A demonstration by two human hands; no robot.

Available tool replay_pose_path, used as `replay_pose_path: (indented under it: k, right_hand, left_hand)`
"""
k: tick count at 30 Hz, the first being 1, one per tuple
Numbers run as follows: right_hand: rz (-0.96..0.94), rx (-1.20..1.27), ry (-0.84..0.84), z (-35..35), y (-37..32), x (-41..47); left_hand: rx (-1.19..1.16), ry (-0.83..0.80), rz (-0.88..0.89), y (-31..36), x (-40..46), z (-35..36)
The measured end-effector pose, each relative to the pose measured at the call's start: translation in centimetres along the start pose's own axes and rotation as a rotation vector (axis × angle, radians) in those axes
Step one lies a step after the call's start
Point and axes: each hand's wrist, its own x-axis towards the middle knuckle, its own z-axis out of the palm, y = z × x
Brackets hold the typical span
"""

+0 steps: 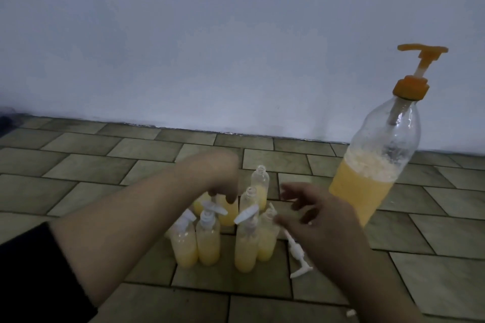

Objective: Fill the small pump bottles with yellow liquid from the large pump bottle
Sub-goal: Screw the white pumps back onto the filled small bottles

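At centre frame the left hand [220, 178] curls its fingers down onto a small bottle's top, though the grip is blurred; the right hand [315, 215] hovers spread and empty beside the cluster of small bottles [210, 241] on the floor [78, 165]. Some wear white pumps, two stand uncapped, and the half-full large bottle [372, 165] stands at right.

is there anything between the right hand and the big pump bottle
Nothing visible stands between them. The right hand hovers open just left of the large pump bottle, with only bare tiled floor in the gap. The small bottles and a loose white pump lie to the hand's left and below it.
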Motion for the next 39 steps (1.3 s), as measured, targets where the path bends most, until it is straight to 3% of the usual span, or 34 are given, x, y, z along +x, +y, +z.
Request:
replay_pose_path:
  k: [2, 4, 8, 11, 16, 20, 23, 26, 31, 39]
  right_hand:
    - [0.037, -0.066, 0.167, -1.3, 1.3, 0.2]
    - [0.133, -0.203, 0.187, -1.1, 2.8, -0.1]
    - [0.355, -0.352, -0.099, 2.2, 5.6, -1.6]
    - [0.343, -0.474, -0.177, 4.0, 7.0, -2.2]
    - [0.347, -0.441, -0.145, 4.9, 7.6, -2.5]
    - [0.507, -0.040, 0.045, 2.4, 6.0, -2.1]
    - [0.471, 0.369, 0.212, -1.3, 3.4, -1.5]
    - [0.272, 0.594, 0.161, -5.5, 0.1, -1.1]
    - [0.089, 0.511, 0.126, -8.2, -1.8, -0.6]
    - [0.023, 0.428, 0.126, -8.2, -2.2, -0.5]
  left_hand:
    - [-0.087, 0.064, -0.018, -1.1, -1.1, -1.6]
    - [-0.234, 0.179, -0.012, -2.1, -2.4, -3.0]
    - [-0.510, 0.439, 0.010, -3.6, -5.5, -4.0]
    - [-0.762, 0.584, 0.022, -4.2, -6.3, -2.8]
    - [-1.508, 0.452, 0.144, -3.6, -5.7, 0.4]
    - [-1.758, 0.393, 0.202, -2.4, -5.6, 2.4]
    - [-1.701, 0.462, 0.264, -1.7, -6.0, 3.2]
    - [-1.504, 0.606, 0.328, -1.3, -6.6, 3.3]
    - [-1.193, 0.813, 0.368, -0.8, -6.7, 3.5]
    - [-1.061, 0.864, 0.391, -1.5, -6.4, 4.1]
